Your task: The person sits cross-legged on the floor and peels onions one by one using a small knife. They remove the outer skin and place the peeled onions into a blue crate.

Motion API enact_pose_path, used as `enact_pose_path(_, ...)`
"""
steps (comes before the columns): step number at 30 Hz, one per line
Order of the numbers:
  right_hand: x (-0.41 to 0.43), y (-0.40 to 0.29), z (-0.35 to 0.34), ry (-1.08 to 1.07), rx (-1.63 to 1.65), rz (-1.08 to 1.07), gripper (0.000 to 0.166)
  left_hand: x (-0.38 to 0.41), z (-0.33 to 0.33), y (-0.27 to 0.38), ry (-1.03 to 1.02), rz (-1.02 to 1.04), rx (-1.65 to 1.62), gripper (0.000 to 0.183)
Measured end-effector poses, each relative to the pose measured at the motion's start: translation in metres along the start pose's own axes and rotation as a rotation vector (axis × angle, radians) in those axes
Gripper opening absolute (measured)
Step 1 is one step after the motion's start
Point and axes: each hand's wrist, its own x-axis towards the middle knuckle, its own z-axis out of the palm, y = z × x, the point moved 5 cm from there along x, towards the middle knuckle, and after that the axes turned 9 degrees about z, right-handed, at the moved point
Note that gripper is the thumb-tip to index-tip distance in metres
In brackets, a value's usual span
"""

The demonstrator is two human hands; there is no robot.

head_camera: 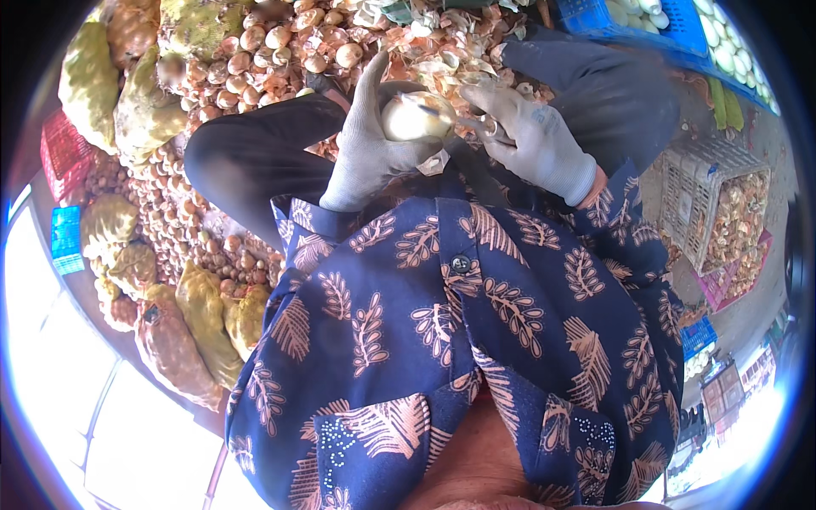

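Observation:
My left hand (376,143), in a pale grey work glove, holds a large onion (414,118) with its thumb raised along the far side. The onion's near side shows pale, peeled flesh, and a bit of papery skin (434,163) hangs below it. My right hand (526,131), gloved the same way, is closed around a small metal tool (486,129), partly hidden by the fingers, whose tip is close to the onion's right side. Whether it touches the onion I cannot tell. Loose onion skins (414,54) lie beyond both hands.
Unpeeled onions (252,60) lie heaped at the upper left, with more onions (185,223) and filled mesh sacks (175,344) at the left. A blue crate (685,32) of peeled onions stands at the upper right. At the right, a grey crate (692,197) holds skins.

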Motion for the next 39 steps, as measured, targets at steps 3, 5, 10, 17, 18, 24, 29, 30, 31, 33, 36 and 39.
enact_pose_path(3, -0.006, -0.002, 0.007, -0.039, -0.110, -0.001, 0.054, -0.003, -0.002, -0.004, -0.004, -0.024, 0.044, 0.112)
enact_pose_path(5, -0.009, -0.002, 0.011, -0.083, -0.152, 0.011, 0.054, -0.005, 0.000, -0.006, -0.002, -0.059, -0.094, 0.112)
enact_pose_path(10, -0.010, 0.001, 0.016, -0.170, -0.203, 0.046, 0.051, -0.004, 0.003, -0.001, -0.046, -0.031, -0.008, 0.105)
enact_pose_path(17, -0.024, 0.022, 0.013, -0.243, -0.254, 0.111, 0.048, -0.012, 0.009, -0.016, -0.037, -0.322, -0.375, 0.097)
enact_pose_path(18, -0.027, 0.025, 0.014, -0.236, -0.249, 0.111, 0.047, -0.016, 0.011, -0.022, -0.077, -0.353, -0.371, 0.093)
enact_pose_path(24, -0.026, 0.019, 0.015, -0.229, 0.202, 0.288, 0.046, -0.025, 0.010, -0.034, -0.027, -0.333, -0.749, 0.088)
enact_pose_path(29, -0.013, -0.002, 0.015, -0.337, 0.927, 0.719, 0.045, -0.018, 0.010, -0.045, -0.068, -0.201, -0.888, 0.091)
enact_pose_path(30, -0.012, -0.005, 0.014, -0.345, 0.961, 0.724, 0.045, -0.019, 0.012, -0.037, -0.068, -0.211, -0.756, 0.103)
enact_pose_path(31, -0.011, -0.007, 0.013, -0.353, 0.995, 0.728, 0.046, -0.017, 0.012, -0.030, -0.067, -0.196, -0.587, 0.106)
enact_pose_path(33, -0.013, -0.002, 0.021, -0.303, 1.028, 0.720, 0.048, -0.013, 0.011, -0.016, -0.060, -0.166, -0.245, 0.113)
enact_pose_path(36, -0.011, -0.001, 0.029, -0.278, 0.956, 0.712, 0.049, -0.012, 0.006, -0.016, 0.029, -0.072, 0.018, 0.107)
enact_pose_path(39, -0.008, -0.004, 0.028, -0.283, 0.868, 0.693, 0.048, -0.012, 0.002, -0.027, 0.060, -0.119, -0.196, 0.094)
